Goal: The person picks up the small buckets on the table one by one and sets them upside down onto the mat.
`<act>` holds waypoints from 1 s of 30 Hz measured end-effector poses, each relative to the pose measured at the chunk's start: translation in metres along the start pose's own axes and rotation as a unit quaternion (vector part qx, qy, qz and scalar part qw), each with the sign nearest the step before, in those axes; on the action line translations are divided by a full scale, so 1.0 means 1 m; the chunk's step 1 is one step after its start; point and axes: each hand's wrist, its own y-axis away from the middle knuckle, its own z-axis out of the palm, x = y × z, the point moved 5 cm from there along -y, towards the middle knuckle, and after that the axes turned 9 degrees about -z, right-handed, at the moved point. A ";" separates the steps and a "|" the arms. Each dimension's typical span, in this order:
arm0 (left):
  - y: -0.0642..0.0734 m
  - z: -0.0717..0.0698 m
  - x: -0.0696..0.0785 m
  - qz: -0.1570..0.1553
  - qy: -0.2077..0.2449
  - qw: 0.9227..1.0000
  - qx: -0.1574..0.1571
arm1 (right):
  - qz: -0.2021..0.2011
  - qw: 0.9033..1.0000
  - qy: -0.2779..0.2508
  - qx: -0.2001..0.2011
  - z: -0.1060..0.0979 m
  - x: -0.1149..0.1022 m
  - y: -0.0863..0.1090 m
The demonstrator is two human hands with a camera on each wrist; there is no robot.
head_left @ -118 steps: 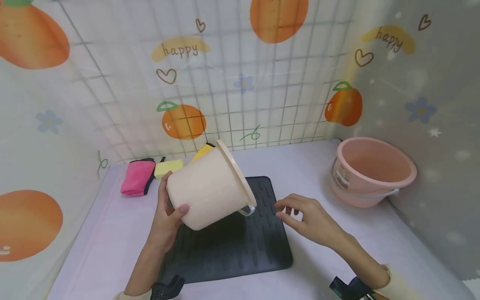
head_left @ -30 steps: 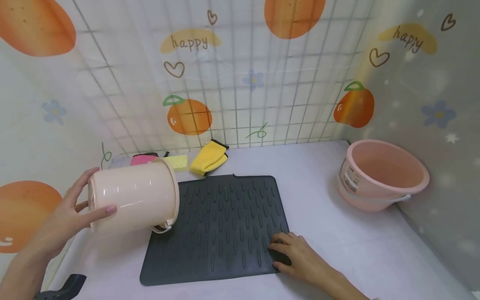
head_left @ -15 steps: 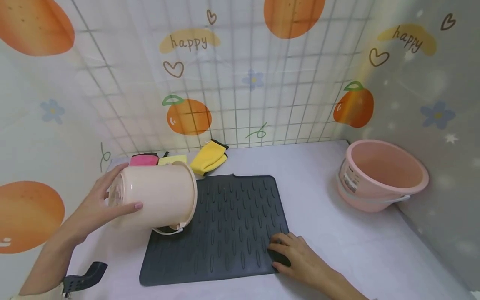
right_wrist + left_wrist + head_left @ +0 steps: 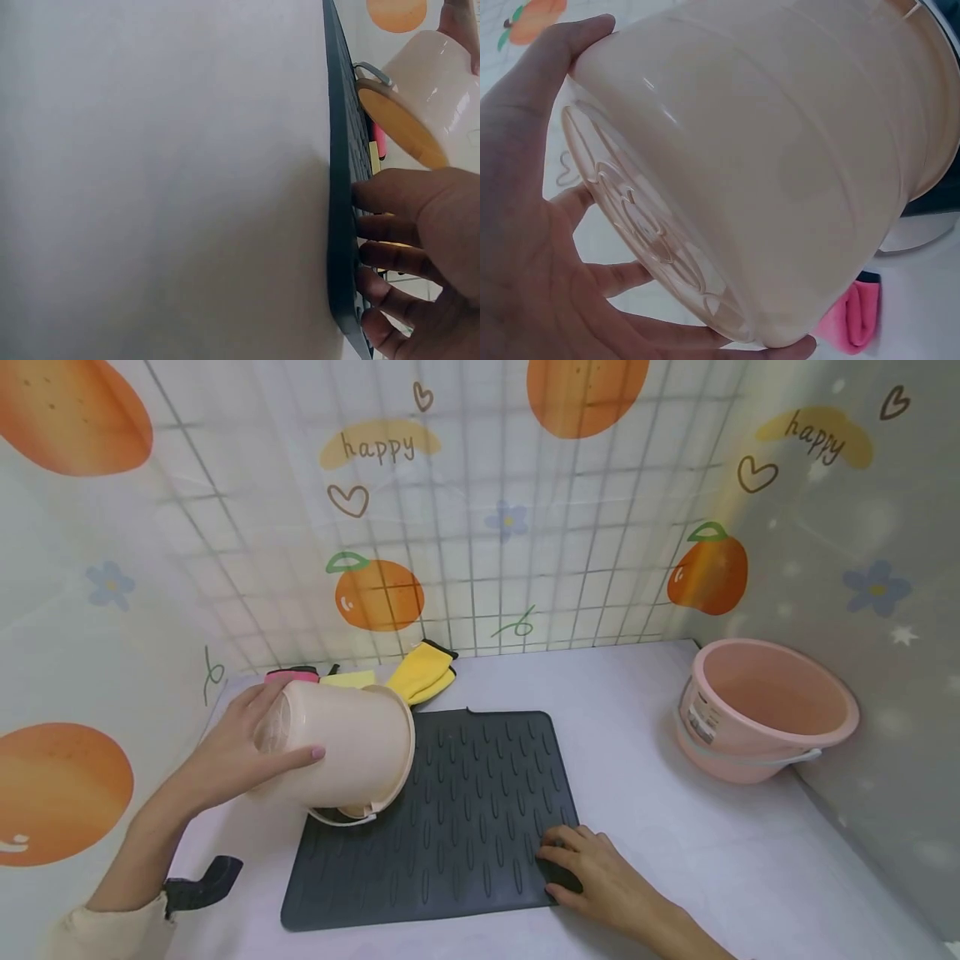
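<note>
My left hand [image 4: 228,756] grips a cream plastic bucket [image 4: 345,743] by its base end, thumb along the near side and fingers spread across the underside. Tipped onto its side, the bucket has its mouth facing right, over the left part of a dark ridged rubber mat [image 4: 472,793]. A white handle [image 4: 343,821] hangs below its rim. The fingertips of my right hand [image 4: 600,877] rest on the mat near its front right corner, as the right wrist view also shows. Most of the bucket's inside is hidden in the head view.
At the far right stands a pink bucket [image 4: 742,760] with a label. Along the back lie a yellow cloth [image 4: 423,672], a pale yellow block [image 4: 348,679] and a pink cloth [image 4: 851,319], the last two partly hidden behind the cream bucket. A patterned curtain hangs behind the table.
Earlier the bucket was held higher over the mat, then far left. Over the last second my left hand has carried it rightward. My right hand came down onto the mat and has stayed still.
</note>
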 end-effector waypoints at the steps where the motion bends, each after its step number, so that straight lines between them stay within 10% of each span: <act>1: -0.001 0.001 0.003 -0.001 -0.007 1.000 0.000 | -0.001 1.000 0.000 0.001 0.000 0.000 0.000; 30: -0.039 0.024 0.057 0.007 -0.163 0.985 -0.060 | -0.001 1.000 0.002 0.006 0.003 0.001 0.001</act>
